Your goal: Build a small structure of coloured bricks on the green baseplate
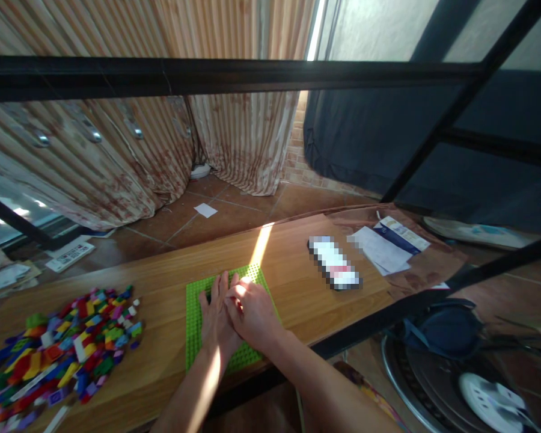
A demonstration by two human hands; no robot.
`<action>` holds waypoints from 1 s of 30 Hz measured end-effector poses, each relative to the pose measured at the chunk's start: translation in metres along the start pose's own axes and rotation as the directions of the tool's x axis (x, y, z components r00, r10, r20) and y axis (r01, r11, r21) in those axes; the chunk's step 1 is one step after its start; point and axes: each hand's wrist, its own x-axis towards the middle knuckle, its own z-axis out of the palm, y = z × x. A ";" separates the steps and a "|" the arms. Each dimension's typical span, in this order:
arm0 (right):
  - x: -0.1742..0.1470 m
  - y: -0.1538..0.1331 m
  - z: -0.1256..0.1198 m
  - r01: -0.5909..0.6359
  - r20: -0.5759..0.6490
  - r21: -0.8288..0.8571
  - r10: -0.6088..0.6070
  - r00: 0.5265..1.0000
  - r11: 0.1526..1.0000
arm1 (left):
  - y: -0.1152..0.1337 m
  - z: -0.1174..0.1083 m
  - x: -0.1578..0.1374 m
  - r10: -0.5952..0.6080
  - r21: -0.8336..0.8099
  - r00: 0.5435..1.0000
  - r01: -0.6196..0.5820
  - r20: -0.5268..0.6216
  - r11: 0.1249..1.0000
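A green studded baseplate (193,337) lies on the wooden table, partly covered by both hands. My left hand (216,319) rests on it with fingers stretched out and slightly apart. Crossing over from the right, my right hand (255,310) overlaps the left one, its fingers curled inward. Whatever those curled fingers hold, if anything, is hidden. Left of the baseplate spreads a heap of loose toy bricks (72,343) in many colours.
To the right, a phone (335,263) lies on the wooden tabletop (293,258) near some papers (383,249). A black metal bar (365,328) runs along the near edge. A white power strip (491,394) is at the lower right.
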 end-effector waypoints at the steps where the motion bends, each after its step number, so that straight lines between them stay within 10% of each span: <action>1: 0.000 0.001 0.000 -0.001 0.000 0.005 0.001 1.000 1.000 | 0.000 0.000 0.000 0.002 0.001 1.000 -0.002 0.003 1.000; 30: 0.003 0.001 -0.003 -0.029 0.013 0.038 0.028 1.000 0.999 | -0.005 0.009 0.001 0.049 -0.009 0.994 -0.050 -0.100 0.999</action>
